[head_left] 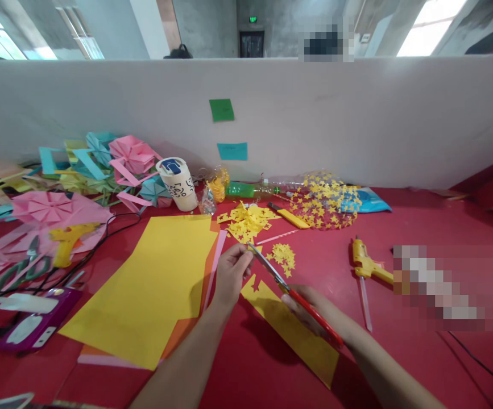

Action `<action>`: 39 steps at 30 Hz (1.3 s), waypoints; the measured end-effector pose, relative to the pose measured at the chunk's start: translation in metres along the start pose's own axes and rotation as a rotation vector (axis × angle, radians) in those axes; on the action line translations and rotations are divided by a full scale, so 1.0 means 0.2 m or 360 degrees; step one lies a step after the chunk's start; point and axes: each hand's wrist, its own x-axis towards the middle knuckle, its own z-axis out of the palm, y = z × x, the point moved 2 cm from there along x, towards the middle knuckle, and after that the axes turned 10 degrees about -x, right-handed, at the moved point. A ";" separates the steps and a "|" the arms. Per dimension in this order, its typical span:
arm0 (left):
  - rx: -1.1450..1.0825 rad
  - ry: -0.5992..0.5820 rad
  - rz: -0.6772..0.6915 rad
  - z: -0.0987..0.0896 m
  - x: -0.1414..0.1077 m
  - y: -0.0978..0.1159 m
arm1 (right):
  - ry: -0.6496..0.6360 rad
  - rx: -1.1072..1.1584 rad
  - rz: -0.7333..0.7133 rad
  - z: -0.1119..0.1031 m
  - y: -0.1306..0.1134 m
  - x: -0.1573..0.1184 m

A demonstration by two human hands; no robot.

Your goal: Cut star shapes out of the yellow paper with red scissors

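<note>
My left hand [231,274] is closed, pinching a small bit of yellow paper [251,247] between thumb and fingers. My right hand [319,304] grips red-handled scissors [278,278], whose blade tips reach the paper at my left fingertips. Beneath the scissors lies a yellow paper strip [291,329] with a star-shaped notch at its far end. Small cut yellow stars [284,258] form a pile just beyond the blades. Behind them is a heap of yellow paper scraps [248,220]. A large yellow sheet [156,278] rests left of my left hand, over orange and pink sheets.
A yellow glue gun [363,260] stands at right, another [67,238] at left near a purple power strip [41,318] and green-handled scissors [27,267]. Folded paper pieces [133,153], a white cup [178,184], a green bottle [241,189] and a yellow cutter [293,217] line the back.
</note>
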 end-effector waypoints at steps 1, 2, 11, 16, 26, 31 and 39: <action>-0.0001 0.0002 -0.0001 0.00 0.00 0.00 | -0.0002 -0.0002 0.0003 0.00 0.00 0.00; -0.0002 0.0002 -0.0003 0.00 0.00 0.00 | -0.0002 -0.0005 0.0004 0.00 0.00 0.00; 0.0015 -0.0005 -0.0023 0.00 0.00 -0.01 | 0.0004 -0.0044 -0.0021 0.00 0.00 0.00; 0.0032 -0.0006 -0.0018 0.00 0.00 -0.01 | 0.0006 -0.0079 -0.0047 -0.01 -0.02 0.00; 0.0142 -0.0067 0.0059 -0.02 0.01 0.02 | 0.0056 -0.0091 -0.0025 -0.03 -0.02 0.02; 0.0181 -0.0132 0.0069 -0.01 0.00 0.00 | -0.0006 0.0089 0.0016 0.00 -0.02 0.00; 0.0188 -0.0166 0.0076 0.01 -0.01 0.01 | -0.0121 0.0370 0.0025 0.05 -0.01 -0.01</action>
